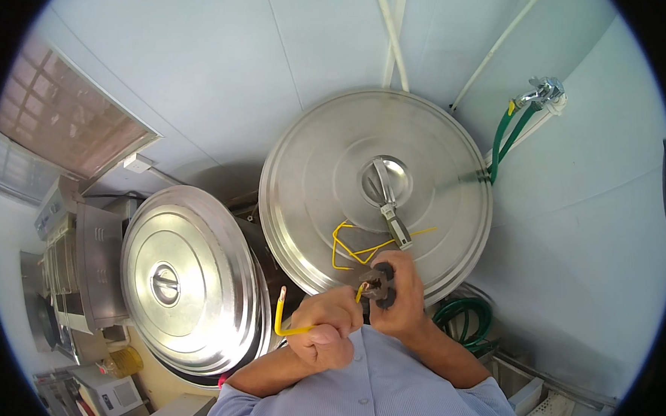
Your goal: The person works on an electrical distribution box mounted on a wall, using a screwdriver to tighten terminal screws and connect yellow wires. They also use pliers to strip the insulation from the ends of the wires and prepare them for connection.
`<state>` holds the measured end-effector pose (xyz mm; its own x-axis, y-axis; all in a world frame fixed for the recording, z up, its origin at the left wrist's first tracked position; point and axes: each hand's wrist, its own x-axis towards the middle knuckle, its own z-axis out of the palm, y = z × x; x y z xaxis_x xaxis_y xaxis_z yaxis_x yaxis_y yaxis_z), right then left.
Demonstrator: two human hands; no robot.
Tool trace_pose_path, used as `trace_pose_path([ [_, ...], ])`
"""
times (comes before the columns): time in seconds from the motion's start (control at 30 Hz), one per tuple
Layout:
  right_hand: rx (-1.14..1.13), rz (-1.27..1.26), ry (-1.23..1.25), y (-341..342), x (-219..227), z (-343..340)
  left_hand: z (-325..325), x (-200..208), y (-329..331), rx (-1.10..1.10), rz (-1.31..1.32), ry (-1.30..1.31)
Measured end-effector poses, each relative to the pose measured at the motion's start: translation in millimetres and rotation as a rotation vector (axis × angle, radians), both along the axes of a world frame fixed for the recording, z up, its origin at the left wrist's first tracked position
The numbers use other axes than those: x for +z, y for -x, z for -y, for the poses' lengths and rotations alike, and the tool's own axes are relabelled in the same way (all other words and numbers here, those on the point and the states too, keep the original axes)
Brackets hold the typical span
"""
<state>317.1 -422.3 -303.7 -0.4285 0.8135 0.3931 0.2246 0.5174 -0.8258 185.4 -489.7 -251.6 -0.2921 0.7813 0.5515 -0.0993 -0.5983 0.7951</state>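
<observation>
My left hand [325,323] is closed around a piece of yellow insulated wire [280,316]. One bent end with a bare copper tip sticks up to the left of the fist. The wire's other end comes out on the right, beside the jaws of a pair of pliers. My right hand [399,299] grips these dark-handled pliers [376,282]; whether the jaws pinch the wire I cannot tell. Just beyond the hands, a bent yellow wire [336,245] lies on a large round steel lid [308,171]. A grey-green handled tool [399,231] rests on that lid, by its knob.
To the left stands a pot with a second steel lid [201,275]. A chrome tap [541,91] with green hoses is on the right wall, and a coiled green hose [467,318] sits low right. White pipes [390,35] run up the wall. Kitchen equipment [102,258] lines the far left.
</observation>
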Motion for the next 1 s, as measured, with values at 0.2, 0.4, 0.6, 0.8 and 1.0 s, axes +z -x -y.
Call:
trace_pose_path([
  [0.2, 0.056, -0.066, 0.053, -5.5, -1.3, 8.0, -0.8, 4.7, 2.7, -0.029, -0.170, -0.060],
  [0.4, 0.095, -0.072, 0.112, -4.0, -0.5, 17.7, 2.0, 4.5, 10.0, -0.024, -0.119, -0.059],
  [0.6, 0.165, -0.033, 0.239, -1.3, -8.6, 26.2, 14.1, -13.3, 24.7, -0.037, 0.054, 0.084],
  [0.8, 0.222, 0.085, 0.102, 10.7, -6.3, 14.3, 11.6, -21.4, 17.8, 0.091, 0.376, 0.221],
  [1.0, 0.425, 0.098, 0.478, -3.4, -1.9, 20.0, 10.3, -18.8, 22.6, 0.013, 0.345, 0.100],
])
